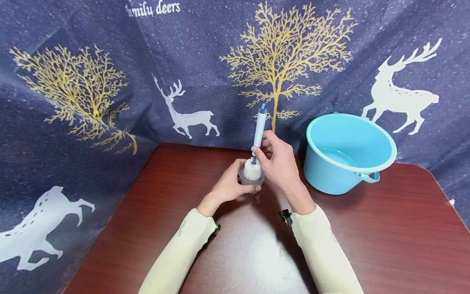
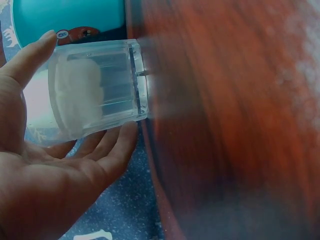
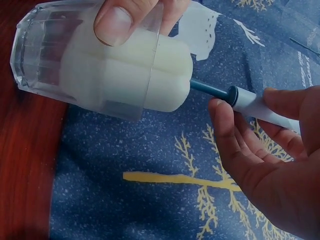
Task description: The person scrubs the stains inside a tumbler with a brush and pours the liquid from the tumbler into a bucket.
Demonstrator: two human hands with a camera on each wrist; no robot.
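Observation:
My left hand [image 1: 228,184] grips a clear cup [image 2: 117,82] round its side, thumb on one side and fingers on the other. The cup stands upright on the table. Inside it sits the white sponge head of a cup brush [image 3: 167,75], its top part sticking out above the rim. A thin dark blue stem joins the sponge to a pale handle with a blue hanging loop at its end. With thumb and fingers, my right hand [image 1: 278,162] pinches the lower part of this handle [image 1: 260,130], which leans slightly right in the head view.
A light blue bucket [image 1: 324,173] with its carrying handle hanging down stands to the right of my right hand. The table [image 1: 147,212] is glossy reddish-brown wood. Behind it hangs a dark blue cloth [image 1: 205,49] printed with deer and golden trees.

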